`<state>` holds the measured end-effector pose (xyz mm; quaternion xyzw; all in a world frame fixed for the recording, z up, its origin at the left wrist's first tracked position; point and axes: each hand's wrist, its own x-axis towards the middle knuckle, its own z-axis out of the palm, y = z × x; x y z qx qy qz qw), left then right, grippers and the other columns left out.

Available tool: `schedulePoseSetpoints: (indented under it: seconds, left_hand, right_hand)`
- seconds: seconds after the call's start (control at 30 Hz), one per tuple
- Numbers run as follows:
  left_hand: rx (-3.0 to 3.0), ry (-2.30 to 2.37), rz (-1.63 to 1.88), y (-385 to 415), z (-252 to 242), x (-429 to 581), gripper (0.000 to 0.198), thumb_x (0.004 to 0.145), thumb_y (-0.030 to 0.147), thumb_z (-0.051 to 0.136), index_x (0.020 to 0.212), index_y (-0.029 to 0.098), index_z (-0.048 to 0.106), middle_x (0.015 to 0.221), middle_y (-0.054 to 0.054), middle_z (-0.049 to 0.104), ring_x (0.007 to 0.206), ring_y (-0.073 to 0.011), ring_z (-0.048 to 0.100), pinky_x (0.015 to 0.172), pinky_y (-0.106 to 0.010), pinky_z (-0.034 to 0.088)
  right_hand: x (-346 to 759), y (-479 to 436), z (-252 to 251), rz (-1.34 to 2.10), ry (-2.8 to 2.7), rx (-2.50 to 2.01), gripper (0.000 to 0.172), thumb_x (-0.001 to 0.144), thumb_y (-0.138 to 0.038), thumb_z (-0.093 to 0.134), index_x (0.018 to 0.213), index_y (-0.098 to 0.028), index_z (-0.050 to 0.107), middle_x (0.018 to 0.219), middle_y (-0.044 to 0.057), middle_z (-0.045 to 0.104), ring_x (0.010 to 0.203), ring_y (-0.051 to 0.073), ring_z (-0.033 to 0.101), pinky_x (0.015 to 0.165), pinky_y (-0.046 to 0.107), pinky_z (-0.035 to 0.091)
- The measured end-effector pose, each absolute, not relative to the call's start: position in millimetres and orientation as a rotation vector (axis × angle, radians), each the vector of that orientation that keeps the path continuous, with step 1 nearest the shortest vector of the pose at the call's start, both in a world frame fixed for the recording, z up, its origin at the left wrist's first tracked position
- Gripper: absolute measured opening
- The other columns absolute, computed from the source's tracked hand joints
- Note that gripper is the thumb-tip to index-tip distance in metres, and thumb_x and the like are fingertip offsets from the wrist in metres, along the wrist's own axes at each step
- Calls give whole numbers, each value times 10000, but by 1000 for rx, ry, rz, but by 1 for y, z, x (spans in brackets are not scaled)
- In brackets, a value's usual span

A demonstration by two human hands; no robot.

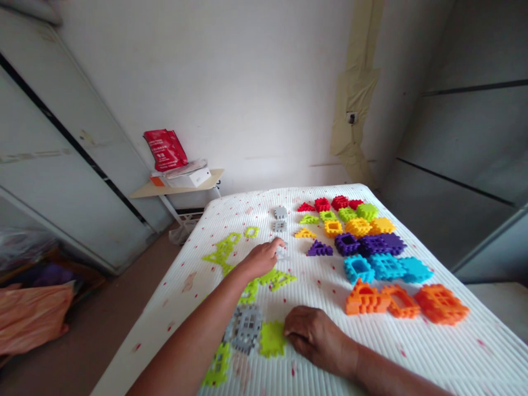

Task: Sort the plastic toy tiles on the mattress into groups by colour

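Observation:
My left hand (266, 258) reaches across the middle of the bed, fingers bent and pressed together at a light grey plastic building piece (283, 255). Beyond it lie two more small piles of grey pieces, one a window shape (279, 226). My right hand (312, 336) rests closed on the sheet, its curled fingers against the edge of a lime green square tile (272, 339); what its fingers hold, if anything, is hidden. Grey window tiles (247, 325) lie left of that square. Lime green pieces (225, 248) spread out past my left forearm, which covers some of them.
On the right, interlocking pieces are grouped by colour in rows: red (322, 204), yellow (358, 226), purple (347, 243), blue (386, 266) and orange (442, 303). A small table (142, 191) with a red bag (165, 150) stands beyond the bed's left side.

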<state>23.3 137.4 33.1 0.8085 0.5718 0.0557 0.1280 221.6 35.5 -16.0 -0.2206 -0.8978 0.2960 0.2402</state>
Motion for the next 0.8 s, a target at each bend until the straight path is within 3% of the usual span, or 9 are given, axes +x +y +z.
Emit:
schedulePoseSetpoints:
  seconds: [0.33,0.47,0.57,0.8]
  left_hand:
    - [2487,1786,79,142,28,30,449,817,180,465,1260,255,451,984,-68,654,987,-225,579,858,-320,414]
    - [2487,1859,147,133,29,19,220,775,184,528,968,236,619,910,-35,663,935,-194,577,836,-293,415]
    - [2465,1861,158,126,25,18,87,735,189,574,790,217,635,839,-27,664,876,-185,585,791,-280,422]
    - [2392,1919,222,127,16,29,142,732,172,577,838,228,653,890,-29,683,898,-186,593,812,-291,419]
  right_hand:
    - [222,35,-15,812,-2461,-589,170,846,-107,456,826,-165,614,791,40,626,779,149,577,705,232,443]
    - [221,35,-16,806,-2457,-597,167,840,-105,459,835,-166,614,794,38,627,776,148,576,704,230,441]
    - [221,35,-18,810,-2448,-597,166,837,-101,462,830,-167,614,792,35,626,771,145,573,699,227,437]
    - [221,36,-16,810,-2468,-610,168,838,-106,461,832,-169,617,788,32,625,766,146,572,699,232,440]
